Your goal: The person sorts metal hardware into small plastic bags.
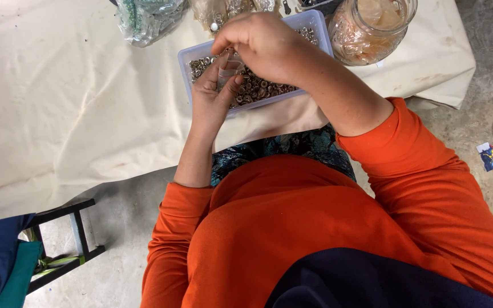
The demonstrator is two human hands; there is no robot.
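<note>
The left hand (215,94) pinched a small clear plastic bag (227,71); the right hand's (263,45) fingers pressed together at its top. Beneath them, a pale plastic tray (186,60) held small metal rings (258,88).

The right hand (263,43) covers the middle of the clear plastic tray (188,57), hiding many of the small metal rings (258,88), which are too small to tell apart. The left hand (215,94) pinches a small clear piece (227,69), its shape unclear. The top edge cuts off the glass jar (372,25) and the bag of green beads (146,20).
</note>
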